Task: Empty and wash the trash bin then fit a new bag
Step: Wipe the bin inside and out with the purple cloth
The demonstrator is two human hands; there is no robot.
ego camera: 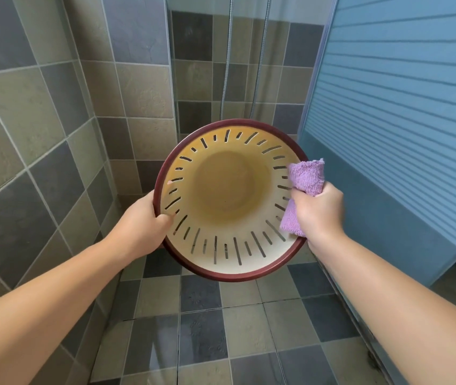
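A round cream trash bin (229, 195) with slotted walls and a dark red rim is held up in the air, tilted so its open mouth faces me. Its inside is empty, with no bag in it. My left hand (149, 218) grips the rim on the left side, thumb inside the wall. My right hand (317, 209) holds a folded purple cloth (306, 179) against the inner wall at the right rim.
I stand in a tiled shower corner. A shower hose (228, 65) hangs on the back wall. A frosted blue glass panel (402, 120) stands close on the right. The tiled floor (221, 329) below looks wet, and tiled walls close in on the left.
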